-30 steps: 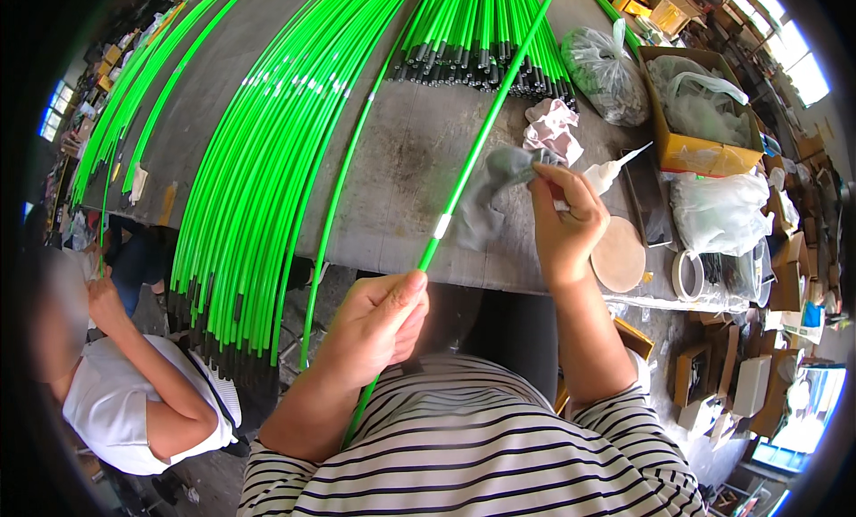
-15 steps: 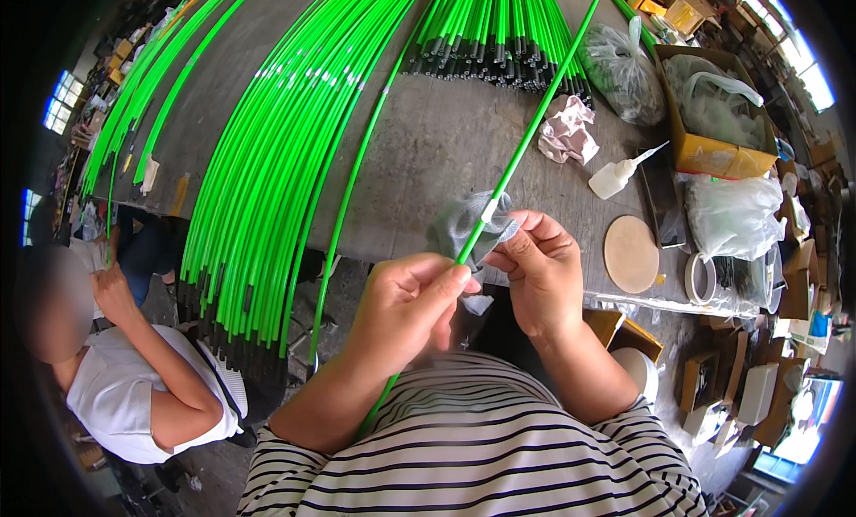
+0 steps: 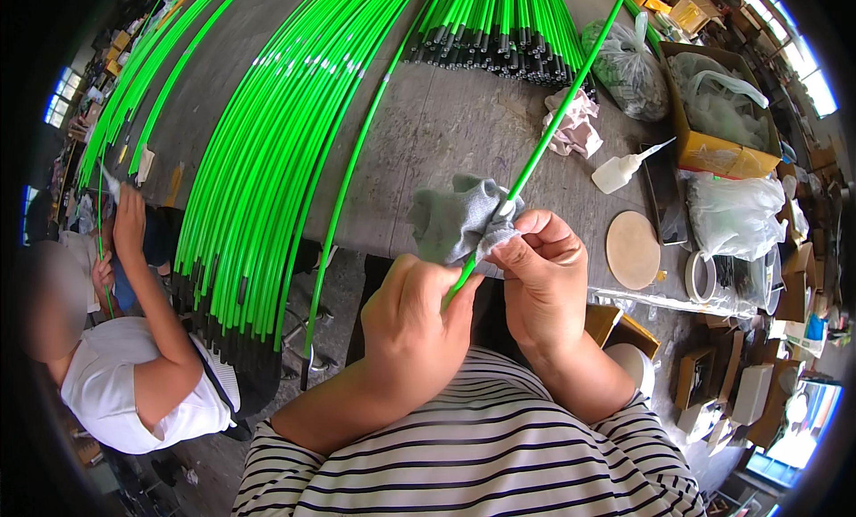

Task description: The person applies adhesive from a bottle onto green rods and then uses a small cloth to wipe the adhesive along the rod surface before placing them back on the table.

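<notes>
A long green rod [image 3: 557, 120] slants from the upper right down toward my body. My left hand [image 3: 413, 316] is closed around its lower part, knuckles up, and the rod's end below is hidden. A grey cloth [image 3: 453, 216] is draped around the rod just above that hand, bunched out to the left. My right hand [image 3: 550, 290] pinches the cloth's right edge between thumb and fingers, close beside the rod. A small white patch [image 3: 506, 209] shows on the rod at the cloth.
Many green rods [image 3: 267, 160] lie fanned on the grey table [image 3: 410, 151], beside a bundle with black ends [image 3: 490, 53]. At right are a squeeze bottle [image 3: 617, 174], a tan disc [image 3: 633, 250], crumpled cloth [image 3: 575, 125] and a box [image 3: 722, 156]. A co-worker [image 3: 134, 374] sits at left.
My left hand has turned knuckles-up on the rod. The grey cloth now spreads farther left and wraps the rod. The co-worker's one hand has risen, holding something whitish.
</notes>
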